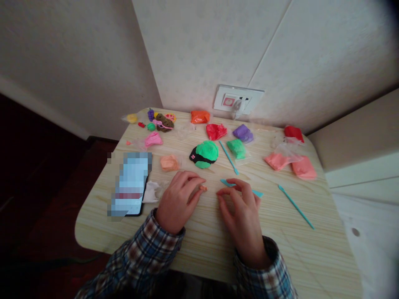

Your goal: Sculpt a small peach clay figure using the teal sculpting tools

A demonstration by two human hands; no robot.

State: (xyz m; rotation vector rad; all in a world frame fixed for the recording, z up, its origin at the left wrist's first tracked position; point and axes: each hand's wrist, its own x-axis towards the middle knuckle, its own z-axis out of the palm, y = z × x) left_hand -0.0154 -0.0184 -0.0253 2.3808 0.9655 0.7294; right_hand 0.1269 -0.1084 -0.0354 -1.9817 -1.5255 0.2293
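My left hand is closed, its thumb and finger on a small piece of peach clay just over the table. Across from it, my right hand is curled with thumb and forefinger tips together; whatever is between them is too small to make out. A teal clay tool lies beneath its fingers, partly covered. Beyond both hands sits a green and black clay cap with a pink decoration on the black part. A second thin teal tool lies to the right of the cap.
Clay packets line the back: orange, red, purple, green. A peach packet and a phone lie left. Small clay figures stand back left. Coral packets and another teal tool are right.
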